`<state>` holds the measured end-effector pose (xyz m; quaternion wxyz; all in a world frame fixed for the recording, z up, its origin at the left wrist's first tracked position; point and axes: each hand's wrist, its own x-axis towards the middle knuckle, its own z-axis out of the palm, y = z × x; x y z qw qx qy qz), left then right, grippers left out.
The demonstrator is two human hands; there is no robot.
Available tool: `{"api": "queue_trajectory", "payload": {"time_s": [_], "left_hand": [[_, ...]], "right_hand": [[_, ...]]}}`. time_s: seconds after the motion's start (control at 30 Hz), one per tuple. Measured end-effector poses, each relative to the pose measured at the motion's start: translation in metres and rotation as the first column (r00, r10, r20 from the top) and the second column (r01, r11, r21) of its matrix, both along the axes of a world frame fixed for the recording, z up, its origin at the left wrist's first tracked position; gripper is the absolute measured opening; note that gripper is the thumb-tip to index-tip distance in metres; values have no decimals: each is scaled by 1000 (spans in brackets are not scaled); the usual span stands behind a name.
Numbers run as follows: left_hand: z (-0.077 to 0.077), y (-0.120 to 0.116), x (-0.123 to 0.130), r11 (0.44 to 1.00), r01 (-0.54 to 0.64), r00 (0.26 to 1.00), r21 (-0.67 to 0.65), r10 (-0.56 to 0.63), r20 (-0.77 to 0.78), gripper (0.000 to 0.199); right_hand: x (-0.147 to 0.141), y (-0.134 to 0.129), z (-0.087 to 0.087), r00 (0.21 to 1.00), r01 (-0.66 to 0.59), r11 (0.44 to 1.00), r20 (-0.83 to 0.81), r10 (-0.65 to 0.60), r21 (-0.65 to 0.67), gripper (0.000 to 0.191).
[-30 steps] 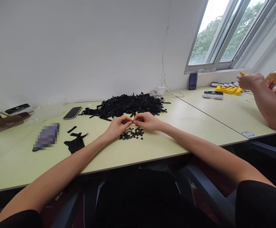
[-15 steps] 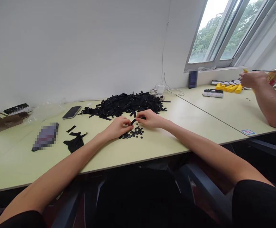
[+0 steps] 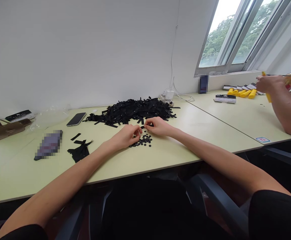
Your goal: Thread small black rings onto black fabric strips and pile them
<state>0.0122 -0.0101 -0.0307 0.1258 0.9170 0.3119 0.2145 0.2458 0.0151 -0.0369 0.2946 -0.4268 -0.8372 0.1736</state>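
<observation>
- Black strip (image 3: 143,127) sits pinched by our right hand (image 3: 158,126).
- Our left hand (image 3: 126,136) curls beside it, fingers' grip unclear.
- Black rings (image 3: 143,141) lie below the fingers; black strip heap (image 3: 130,111) beyond.

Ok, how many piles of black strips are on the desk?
2: a large heap along the wall side of the desk, and a small bunch toward the front left, with one loose strip just beyond it. Others may be hidden.
</observation>
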Motion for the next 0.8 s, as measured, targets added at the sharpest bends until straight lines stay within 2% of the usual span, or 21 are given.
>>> {"api": "queue_trajectory", "payload": {"time_s": [0.13, 0.3, 0.5, 0.6, 0.8], "left_hand": [[2, -4, 1, 999, -21, 994, 34, 17, 104, 17], [6, -7, 3, 995, -104, 962, 9, 98, 257, 21], [7, -5, 0, 988, -120, 936, -93, 144, 320, 27], [6, -3, -1, 989, -112, 929, -96, 139, 342, 25], [4, 2, -3, 987, -131, 939, -93, 154, 308, 26]], "right_hand": [[-2, 0, -1, 1000, 17, 1000, -13, -17, -2, 16], [-5, -5, 3, 978, -174, 980, -135, 161, -96, 24], [-8, -11, 4, 939, -258, 947, -281, 199, -190, 29], [-8, -13, 5, 925, -276, 945, -316, 212, -175, 33], [-6, -14, 9, 939, -268, 957, -251, 235, -106, 28]]}}
